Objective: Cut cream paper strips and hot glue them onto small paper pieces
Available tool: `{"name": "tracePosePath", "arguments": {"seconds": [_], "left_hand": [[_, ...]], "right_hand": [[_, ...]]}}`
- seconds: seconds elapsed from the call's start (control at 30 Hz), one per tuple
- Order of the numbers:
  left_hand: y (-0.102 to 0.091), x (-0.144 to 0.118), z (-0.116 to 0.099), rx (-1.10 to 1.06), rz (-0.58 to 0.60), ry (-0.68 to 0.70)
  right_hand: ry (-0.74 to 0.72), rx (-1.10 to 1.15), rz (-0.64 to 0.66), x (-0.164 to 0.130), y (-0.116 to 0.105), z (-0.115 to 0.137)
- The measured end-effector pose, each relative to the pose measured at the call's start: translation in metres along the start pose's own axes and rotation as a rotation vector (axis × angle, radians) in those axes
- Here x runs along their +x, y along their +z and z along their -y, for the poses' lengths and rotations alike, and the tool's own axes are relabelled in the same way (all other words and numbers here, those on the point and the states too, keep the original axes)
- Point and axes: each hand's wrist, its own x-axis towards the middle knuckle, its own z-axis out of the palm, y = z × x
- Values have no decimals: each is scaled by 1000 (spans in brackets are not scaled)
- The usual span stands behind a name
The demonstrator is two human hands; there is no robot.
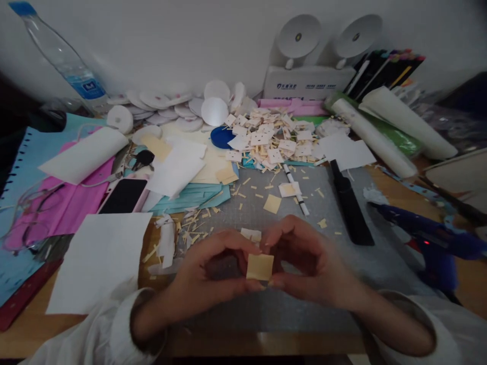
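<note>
Hands: left hand (216, 266) and right hand (315, 266) pinch one yellow paper square (259, 267) between them.
Square: above the grey cutting mat (247, 314), seemingly unfinished.
Heap behind: many pale marked paper squares (261, 138), apparently done.

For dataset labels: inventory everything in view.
held square: one, yellow, centre front
scraps: many, yellow, on mat
mat: one, grey, centre
heaped pieces: many, white, back centre
discs: many, white, back left
lid: one, blue, beside heap
bottle: one, clear, back left
lamp: one, white, back right
pens: many, black, back right
rolls: two, white, right
marker: one, white, mat
tool: one, black, mat
glue gun: one, blue, right
phone: one, black, left
glasses: one, clear, left
papers: several, teal, left
front sheet: one, white, left
left hand: one, bare, front
right hand: one, bare, front
</note>
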Motion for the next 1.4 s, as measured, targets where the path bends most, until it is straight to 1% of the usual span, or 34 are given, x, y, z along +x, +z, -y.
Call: {"name": "tracePosePath", "arguments": {"seconds": [0.13,0.23,0.37,0.4,0.47,0.53,0.6,0.63,0.7,0.8,0.87,0.97,1.03,1.17,1.23,1.3,1.4], "left_hand": [[-2,1,5,65,-30,93],[-1,1,5,90,-51,101],[0,0,4,177,-58,122],[-1,0,4,236,-57,133],[-2,1,5,424,-67,136],[-3,3,7,659,-75,106],[-5,6,9,846,-48,70],[-5,8,11,910,-19,54],[-5,10,13,992,42,31],[-4,12,17,1061,80,23],[-5,12,17,1090,64,43],[-7,11,16,1128,-5,79],[-11,11,15,1150,-37,79],[-16,11,17,1149,-31,56],[-16,11,17,1155,-26,55],[-15,12,17,1169,-24,52],[-15,12,14,1171,-28,46]], "right_hand": [[-156,-312,-5,-1,-2,-2],[-250,-549,-25,-1,-2,-1],[-321,-775,-52,-1,-7,6],[-329,-829,-56,-2,-10,8],[-324,-919,-91,-4,-21,10],[-309,-973,-156,-8,-35,9],[-284,-1027,-201,-13,-49,5],[-263,-1066,-190,-15,-56,2],[-212,-1144,-111,-18,-65,-4],[-151,-1181,17,-21,-68,-11],[-129,-1173,55,-22,-66,-13],[-114,-1172,55,-22,-60,-12],[-102,-1174,49,-21,-57,-10],[-75,-1205,58,-20,-55,-3],[-107,-1262,38,-21,-56,3],[-174,-1302,11,-23,-58,11],[-232,-1340,32,-25,-58,17]]}}
